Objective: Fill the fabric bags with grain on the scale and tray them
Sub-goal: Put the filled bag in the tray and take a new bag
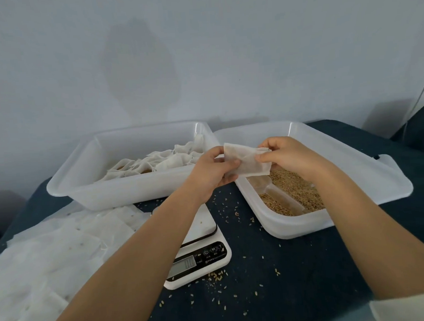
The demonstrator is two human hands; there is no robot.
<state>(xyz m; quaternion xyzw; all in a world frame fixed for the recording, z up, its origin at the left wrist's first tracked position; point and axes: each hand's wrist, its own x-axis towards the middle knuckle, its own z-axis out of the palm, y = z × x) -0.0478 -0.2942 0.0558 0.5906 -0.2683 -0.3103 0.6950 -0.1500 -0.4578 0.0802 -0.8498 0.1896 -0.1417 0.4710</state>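
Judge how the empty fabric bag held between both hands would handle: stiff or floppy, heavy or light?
Likely floppy: the fabric bag bends between the left hand and right hand. Probably very light, since it looks thin and empty, held by fingertips alone. It may slip little, as the weave looks matte.

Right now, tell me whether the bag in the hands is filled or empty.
Empty, it seems: the fabric bag lies flat and limp, pinched between the left hand and right hand.

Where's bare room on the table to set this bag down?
The dark cloth between the scale and the grain tray is bare except for scattered grains. The left side is crowded with empty bags. The scale platform looks free, partly under the left forearm.
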